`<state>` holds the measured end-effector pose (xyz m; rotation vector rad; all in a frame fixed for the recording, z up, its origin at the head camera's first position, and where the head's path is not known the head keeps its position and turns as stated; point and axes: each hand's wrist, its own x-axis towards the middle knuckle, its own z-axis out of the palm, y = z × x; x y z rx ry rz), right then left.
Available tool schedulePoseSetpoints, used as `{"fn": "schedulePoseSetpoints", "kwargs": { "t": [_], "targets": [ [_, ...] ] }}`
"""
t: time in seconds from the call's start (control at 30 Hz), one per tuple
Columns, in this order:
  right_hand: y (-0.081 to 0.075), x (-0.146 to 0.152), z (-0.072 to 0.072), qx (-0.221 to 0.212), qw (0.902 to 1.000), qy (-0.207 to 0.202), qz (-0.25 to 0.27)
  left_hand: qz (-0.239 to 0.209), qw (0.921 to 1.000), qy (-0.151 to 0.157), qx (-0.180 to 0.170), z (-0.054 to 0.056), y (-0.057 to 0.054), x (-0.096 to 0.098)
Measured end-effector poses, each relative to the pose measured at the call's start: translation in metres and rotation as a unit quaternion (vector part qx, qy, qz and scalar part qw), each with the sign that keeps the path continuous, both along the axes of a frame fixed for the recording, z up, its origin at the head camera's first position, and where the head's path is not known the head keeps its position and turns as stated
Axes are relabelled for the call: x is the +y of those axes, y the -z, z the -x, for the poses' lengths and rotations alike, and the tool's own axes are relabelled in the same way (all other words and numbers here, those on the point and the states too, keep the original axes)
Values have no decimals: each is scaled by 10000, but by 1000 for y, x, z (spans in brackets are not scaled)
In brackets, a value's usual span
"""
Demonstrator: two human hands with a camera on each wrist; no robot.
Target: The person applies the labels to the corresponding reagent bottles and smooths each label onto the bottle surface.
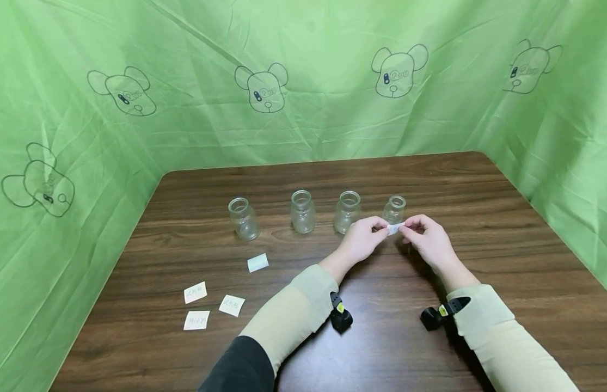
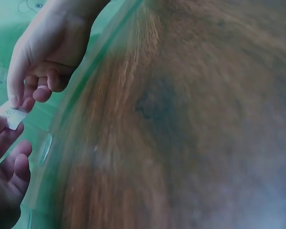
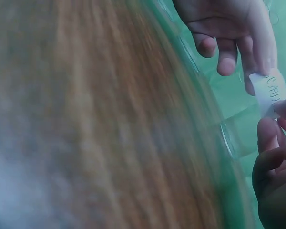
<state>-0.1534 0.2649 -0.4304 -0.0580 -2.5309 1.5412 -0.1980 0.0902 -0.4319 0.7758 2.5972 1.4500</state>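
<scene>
In the head view a small white paper label [image 1: 394,228] is stretched between both hands, in front of the rightmost glass jar [image 1: 394,209]. My left hand [image 1: 361,239] pinches its left end between thumb and finger. Its right end is pinched by my right hand [image 1: 429,244]. Handwriting shows on the label [image 3: 270,93] in the right wrist view; part of it is covered by fingers. Whether the label touches the jar I cannot tell. A second glass jar [image 1: 347,212] stands just beyond the left hand.
Two more open glass jars stand to the left, a middle one [image 1: 303,212] and a far-left one [image 1: 244,220]. Several white paper labels lie at the table's left, one [image 1: 257,263] nearer the jars and another [image 1: 196,320] closer to me. Green cloth [image 1: 313,120] surrounds the wooden table [image 1: 372,348].
</scene>
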Motion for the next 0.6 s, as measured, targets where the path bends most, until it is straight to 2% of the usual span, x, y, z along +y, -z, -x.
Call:
{"fn": "schedulePoseSetpoints", "kwargs": {
  "t": [0.13, 0.3, 0.43, 0.6],
  "targets": [
    [3, 4, 3, -2, 9999, 125, -114, 278, 9983, -472, 190, -1, -1, 7],
    [4, 10, 5, -7, 9994, 176, -298, 511, 9938, -861, 481, -5, -5, 17],
    [5, 13, 7, -91, 9990, 51, -441, 388, 9922, -1056, 539, -6, -3, 20],
    [3, 14, 9, -175, 9978, -118, -633, 182, 9909, -1209, 566, -2, 4, 21]
  ]
}}
